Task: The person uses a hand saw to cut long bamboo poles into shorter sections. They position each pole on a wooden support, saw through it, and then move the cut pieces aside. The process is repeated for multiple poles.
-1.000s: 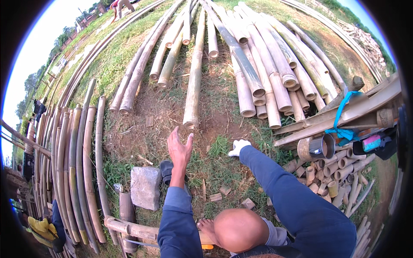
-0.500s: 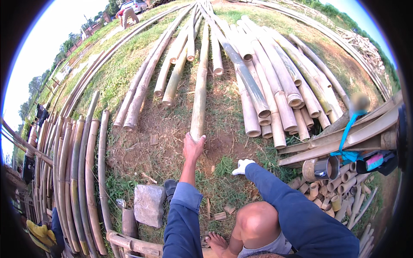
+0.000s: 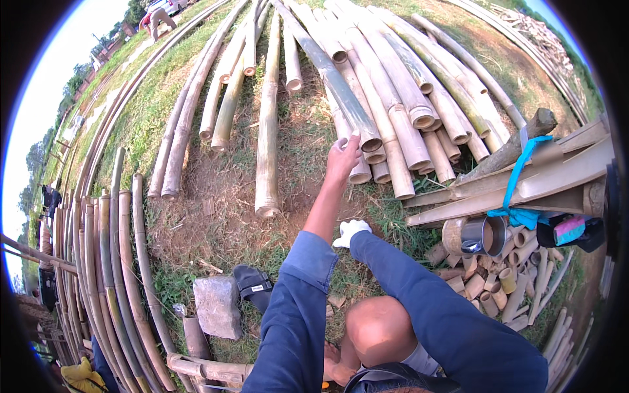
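My bare left hand (image 3: 343,158) reaches forward, fingers apart, beside the near end of a green-grey bamboo pole (image 3: 357,118). Whether the fingertips touch that pole I cannot tell. A pale bamboo pole (image 3: 267,150), lying on the ground with its cut end toward me, is to the left of this hand. In a white glove, my right hand (image 3: 352,233) hangs low over the grass in front of my knee. Its fingers are loosely bent and apart, with nothing visible in them. Many more poles (image 3: 406,131) fan out beyond, their hollow ends facing me.
Upright-looking bamboo poles (image 3: 128,262) line the left side. A stone block (image 3: 217,306) and a dark sandal (image 3: 252,281) lie near my left arm. To the right are split bamboo lengths (image 3: 511,190), a metal mug (image 3: 483,236) and bamboo offcuts (image 3: 485,285). A person (image 3: 158,21) bends over far off.
My left hand has let go of the pale pole and moved right, to the green-grey pole's end. The view has shifted to the right. My gloved hand stays low.
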Motion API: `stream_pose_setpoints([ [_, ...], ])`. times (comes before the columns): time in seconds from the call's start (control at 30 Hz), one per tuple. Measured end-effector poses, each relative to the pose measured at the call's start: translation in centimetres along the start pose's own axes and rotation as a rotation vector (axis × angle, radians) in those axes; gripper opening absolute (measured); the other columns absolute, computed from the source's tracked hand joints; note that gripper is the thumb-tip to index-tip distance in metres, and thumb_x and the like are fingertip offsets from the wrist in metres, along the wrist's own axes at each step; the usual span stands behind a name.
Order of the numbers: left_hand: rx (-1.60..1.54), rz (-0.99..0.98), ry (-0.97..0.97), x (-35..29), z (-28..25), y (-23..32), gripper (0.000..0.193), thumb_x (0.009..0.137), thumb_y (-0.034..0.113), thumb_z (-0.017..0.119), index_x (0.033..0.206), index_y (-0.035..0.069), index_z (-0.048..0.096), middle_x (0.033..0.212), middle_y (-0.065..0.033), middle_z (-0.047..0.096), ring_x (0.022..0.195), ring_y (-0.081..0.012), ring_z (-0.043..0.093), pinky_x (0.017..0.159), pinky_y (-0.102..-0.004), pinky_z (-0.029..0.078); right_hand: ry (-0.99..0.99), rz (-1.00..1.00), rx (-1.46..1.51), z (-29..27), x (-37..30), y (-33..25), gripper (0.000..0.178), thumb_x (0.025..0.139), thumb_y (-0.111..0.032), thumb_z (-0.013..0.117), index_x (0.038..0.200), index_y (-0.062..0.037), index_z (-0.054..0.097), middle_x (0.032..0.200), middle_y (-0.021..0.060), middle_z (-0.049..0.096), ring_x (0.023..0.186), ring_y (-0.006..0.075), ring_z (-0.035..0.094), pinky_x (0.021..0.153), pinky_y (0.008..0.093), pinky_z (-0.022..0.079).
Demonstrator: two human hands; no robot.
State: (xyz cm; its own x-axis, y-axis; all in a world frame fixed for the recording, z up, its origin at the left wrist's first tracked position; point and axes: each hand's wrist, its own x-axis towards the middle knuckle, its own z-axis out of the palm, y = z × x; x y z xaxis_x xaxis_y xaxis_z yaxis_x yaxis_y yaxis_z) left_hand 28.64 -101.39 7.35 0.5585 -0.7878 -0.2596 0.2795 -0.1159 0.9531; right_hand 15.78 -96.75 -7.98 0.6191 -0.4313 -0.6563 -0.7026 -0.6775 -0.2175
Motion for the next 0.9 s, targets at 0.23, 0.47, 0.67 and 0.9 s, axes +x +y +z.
stream_pose_setpoints([
  [0.23,-0.414,-0.141,-0.125,5.2,2.2,-2.2,0.058,0.101,0.044,0.081,0.142,0.008,0.062,0.129,-0.0111,0.069,0.121,-0.0263,0.070,0.108,-0.0477,0.054,0.018,0.071,0.160,-0.6,-0.5,-0.4,0.042,0.109,-0.041,0.060,0.145,-0.0204,0.068,0.148,0.0151,0.070,0.140,0.0389,0.066,0.112,0.0534,0.057],
  [0.47,-0.590,-0.173,-0.223,5.9,2.6,-0.9,0.044,0.102,0.039,0.080,0.126,0.006,0.063,0.106,-0.0115,0.069,0.098,-0.0256,0.073,0.080,-0.0428,0.061,0.088,-0.016,-0.040,2.4,3.5,1.3,0.043,0.110,-0.042,0.058,0.147,-0.0204,0.067,0.147,0.0152,0.071,0.138,0.0390,0.067,0.112,0.0522,0.057],
  [0.67,-1.011,-0.031,-0.352,-2.0,-5.8,0.8,0.054,0.107,0.038,0.074,0.139,0.001,0.052,0.112,-0.0139,0.068,0.100,-0.0260,0.072,0.084,-0.0377,0.065,0.063,-0.048,0.003,1.0,0.0,-1.4,0.064,0.084,-0.057,0.087,0.134,-0.0189,0.075,0.139,0.0150,0.075,0.131,0.0374,0.071,0.111,0.0496,0.058],
  [0.9,-1.276,0.004,-0.545,-20.2,-13.2,4.2,0.068,0.109,0.040,0.070,0.155,-0.003,0.042,0.133,-0.0160,0.057,0.111,-0.0219,0.063,0.083,-0.0339,0.052,0.078,-0.008,-0.003,0.6,-0.3,0.3,0.067,0.083,-0.056,0.088,0.137,-0.0178,0.075,0.139,0.0155,0.076,0.131,0.0366,0.072,0.113,0.0483,0.056],
])
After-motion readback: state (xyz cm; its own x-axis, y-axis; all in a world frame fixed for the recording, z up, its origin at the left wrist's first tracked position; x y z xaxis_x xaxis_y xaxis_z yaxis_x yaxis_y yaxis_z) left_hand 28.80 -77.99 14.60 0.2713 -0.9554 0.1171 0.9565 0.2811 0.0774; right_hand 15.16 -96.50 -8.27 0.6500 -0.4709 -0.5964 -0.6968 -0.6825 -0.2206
